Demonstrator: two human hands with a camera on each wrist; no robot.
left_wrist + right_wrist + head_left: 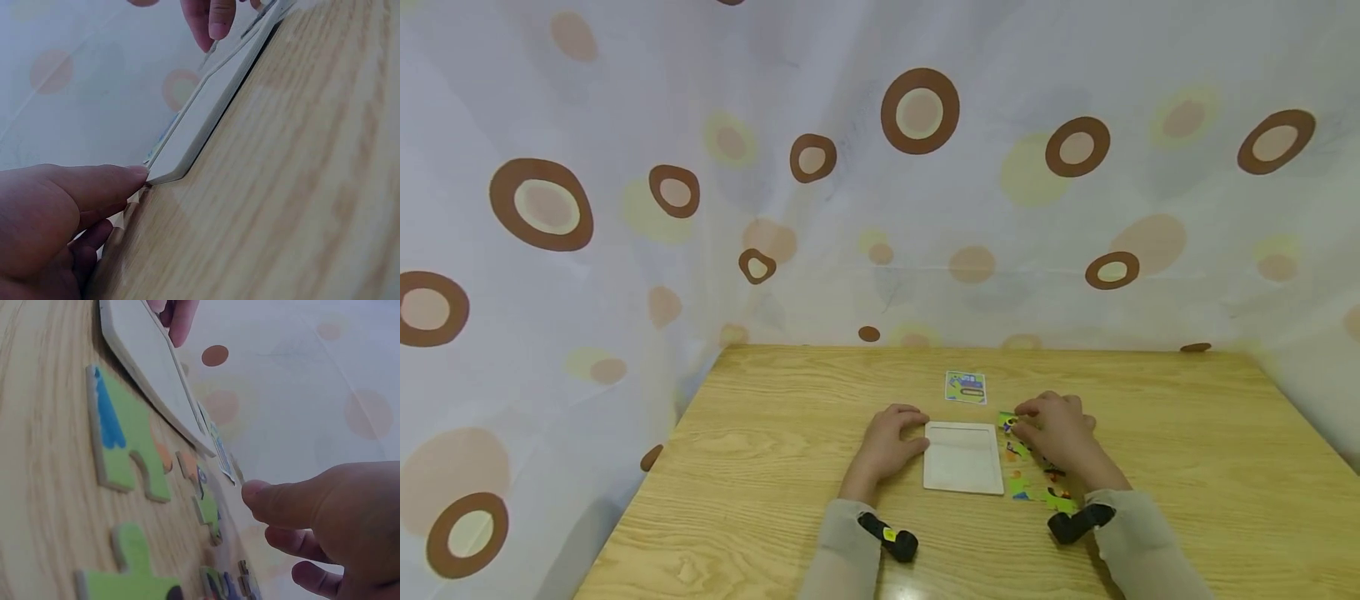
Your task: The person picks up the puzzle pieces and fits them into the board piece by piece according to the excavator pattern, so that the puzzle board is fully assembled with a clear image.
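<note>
A square white puzzle tray (964, 460) with a raised rim lies flat on the table, its inside bare. My left hand (889, 443) is at the tray's left side, with thumb and forefinger touching its edge; in the left wrist view a fingertip meets the tray's corner. Right of the tray lie several green jigsaw pieces (1018, 486) with blue, orange and dark printing. My right hand (1062, 432) hovers over the far pieces, its thumb and forefinger spread beside a green piece with an eye print (1007, 422). No piece shows between these fingers in the right wrist view (337, 519).
Behind the tray lies a small printed picture card (966, 387) in green and purple. The wooden table (760, 433) ends at a white curtain (865, 208) with brown rings and pale spots. A black wrist camera (889, 536) sits on each sleeve.
</note>
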